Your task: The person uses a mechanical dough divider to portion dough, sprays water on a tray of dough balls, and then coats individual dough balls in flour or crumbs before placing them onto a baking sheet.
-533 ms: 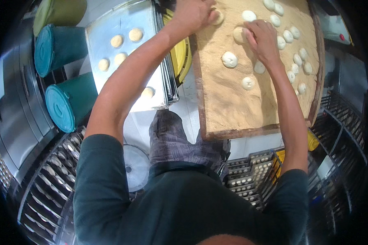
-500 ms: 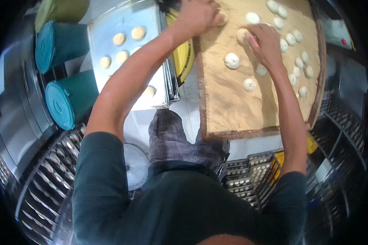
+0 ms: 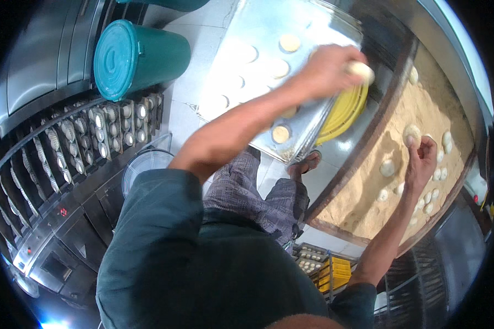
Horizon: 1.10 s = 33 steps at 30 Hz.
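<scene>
The left hand (image 3: 335, 71) is curling round a dough ball (image 3: 361, 72) near the tray (image 3: 326, 33) edge; the right hand (image 3: 422, 158) is pinching another ball (image 3: 411, 132) inside the wooden rim (image 3: 337, 186).

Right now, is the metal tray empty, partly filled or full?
Partly filled: round dough pieces sit spaced out on the metal tray, with bare metal showing between them. The left forearm hides part of it.

Pale tiled floor (image 3: 200, 38) shows near a steel cabinet (image 3: 44, 49) and rack (image 3: 45, 126).
</scene>
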Motion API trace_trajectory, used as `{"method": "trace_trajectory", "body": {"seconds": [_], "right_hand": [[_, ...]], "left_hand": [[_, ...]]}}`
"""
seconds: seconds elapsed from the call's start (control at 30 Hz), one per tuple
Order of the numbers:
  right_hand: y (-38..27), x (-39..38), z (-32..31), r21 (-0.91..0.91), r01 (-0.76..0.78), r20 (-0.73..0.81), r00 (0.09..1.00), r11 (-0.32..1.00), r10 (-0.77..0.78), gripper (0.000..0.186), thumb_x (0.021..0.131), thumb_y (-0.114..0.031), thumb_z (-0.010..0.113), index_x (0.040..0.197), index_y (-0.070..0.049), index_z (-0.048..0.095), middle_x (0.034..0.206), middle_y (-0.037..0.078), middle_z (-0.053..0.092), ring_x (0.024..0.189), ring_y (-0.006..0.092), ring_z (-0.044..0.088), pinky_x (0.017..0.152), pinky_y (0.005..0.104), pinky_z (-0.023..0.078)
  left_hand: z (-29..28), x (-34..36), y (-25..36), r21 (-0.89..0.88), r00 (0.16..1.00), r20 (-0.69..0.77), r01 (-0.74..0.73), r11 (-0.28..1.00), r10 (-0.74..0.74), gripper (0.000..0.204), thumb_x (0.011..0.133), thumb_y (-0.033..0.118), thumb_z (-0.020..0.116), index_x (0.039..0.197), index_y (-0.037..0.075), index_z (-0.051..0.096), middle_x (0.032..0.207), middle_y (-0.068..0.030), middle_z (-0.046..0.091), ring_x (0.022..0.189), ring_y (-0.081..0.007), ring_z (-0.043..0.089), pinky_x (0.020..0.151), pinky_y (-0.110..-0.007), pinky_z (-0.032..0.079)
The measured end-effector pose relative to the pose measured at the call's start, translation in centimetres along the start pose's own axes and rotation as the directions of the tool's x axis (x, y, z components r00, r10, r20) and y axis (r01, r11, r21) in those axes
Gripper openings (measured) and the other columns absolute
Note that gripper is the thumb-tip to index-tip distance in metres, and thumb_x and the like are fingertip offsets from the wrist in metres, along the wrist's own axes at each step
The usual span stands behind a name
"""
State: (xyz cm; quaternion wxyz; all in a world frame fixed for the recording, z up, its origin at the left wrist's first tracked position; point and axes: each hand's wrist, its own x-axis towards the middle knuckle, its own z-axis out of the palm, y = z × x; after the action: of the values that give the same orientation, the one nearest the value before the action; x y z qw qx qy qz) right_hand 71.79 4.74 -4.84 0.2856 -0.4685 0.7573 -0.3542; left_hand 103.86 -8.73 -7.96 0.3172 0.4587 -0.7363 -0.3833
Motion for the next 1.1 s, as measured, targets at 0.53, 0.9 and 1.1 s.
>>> {"method": "trace_trajectory", "body": {"seconds": [0.53, 0.9, 1.1], "right_hand": [[-16.4, 11.0, 38.2, 0.092, 0.247, 0.436, 0.861, 0.965, -0.262, 0.038, 0.086, -0.033, 0.075, 0.105, -0.001, 0.066, 0.096, 0.014, 0.070, 0.088, 0.0282, 0.067, 0.082, 0.0404, 0.052], [-13.7, 8.6, 34.7, -0.104, 0.538, 0.137, 0.841, 0.837, -0.523, 0.035, 0.083, -0.033, 0.073, 0.107, -0.007, 0.072, 0.105, 0.018, 0.069, 0.103, 0.0402, 0.062, 0.093, 0.0500, 0.048], [-6.6, -0.1, 13.2, -0.216, 0.344, -0.008, 0.935, 0.914, -0.354, 0.029, 0.088, -0.024, 0.069, 0.114, -0.009, 0.072, 0.113, 0.011, 0.072, 0.109, 0.0279, 0.064, 0.096, 0.0417, 0.049]], "left_hand": [[-15.7, -1.9, -15.2, 0.249, 0.892, -0.022, 0.442, 0.862, -0.452, 0.040, 0.082, 0.037, 0.077, 0.104, 0.003, 0.074, 0.097, -0.0165, 0.074, 0.092, -0.0336, 0.069, 0.084, -0.042, 0.053], [-14.3, -3.0, -17.0, 0.427, 0.976, -0.201, 0.167, 0.889, -0.086, 0.039, 0.083, 0.029, 0.078, 0.111, 0.003, 0.071, 0.106, -0.0160, 0.070, 0.097, -0.0321, 0.066, 0.088, -0.045, 0.051], [-4.8, -2.0, -4.9, 0.249, 0.959, -0.104, -0.233, 0.940, 0.265, 0.028, 0.081, 0.018, 0.079, 0.106, 0.010, 0.071, 0.105, -0.0095, 0.071, 0.100, -0.0301, 0.063, 0.088, -0.041, 0.048]]}}
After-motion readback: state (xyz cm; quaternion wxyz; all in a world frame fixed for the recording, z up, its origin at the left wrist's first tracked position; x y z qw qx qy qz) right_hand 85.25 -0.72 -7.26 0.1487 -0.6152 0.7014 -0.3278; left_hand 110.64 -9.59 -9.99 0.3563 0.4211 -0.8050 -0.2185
